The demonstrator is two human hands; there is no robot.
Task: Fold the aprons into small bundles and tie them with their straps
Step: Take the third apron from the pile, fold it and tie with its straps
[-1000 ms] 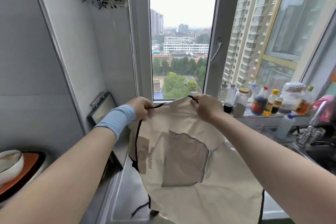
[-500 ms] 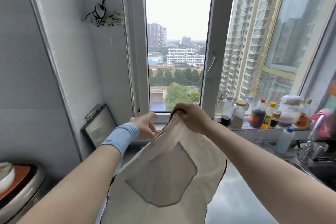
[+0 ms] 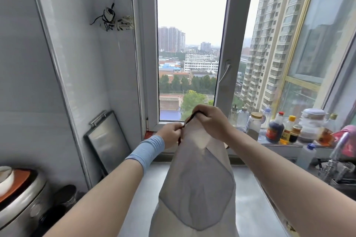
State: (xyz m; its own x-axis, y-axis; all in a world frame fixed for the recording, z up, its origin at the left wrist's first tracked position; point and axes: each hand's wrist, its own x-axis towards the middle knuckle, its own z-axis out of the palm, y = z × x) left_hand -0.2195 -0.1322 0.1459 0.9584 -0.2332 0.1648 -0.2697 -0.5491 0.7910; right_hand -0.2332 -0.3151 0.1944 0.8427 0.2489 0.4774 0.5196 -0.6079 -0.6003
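A cream apron [image 3: 198,184] with a grey pocket hangs lengthwise in the air above the steel counter, folded narrow. My right hand [image 3: 210,121] grips its top edge together with the dark strap [image 3: 189,119]. Just to the left and slightly lower, my left hand [image 3: 170,134], with a blue wristband, pinches the same top corner by the strap. The apron's lower part runs out of view at the bottom.
A steel counter [image 3: 248,194] lies below. A metal tray [image 3: 107,140] leans on the left wall. Several bottles and jars [image 3: 275,129] line the windowsill at right. A tap [image 3: 339,152] stands far right, a rice cooker [image 3: 17,198] at lower left.
Both hands have come together at the apron's top, folding the spread cloth into a narrow hanging strip. The hands and apron were raised, and the view tilted up.
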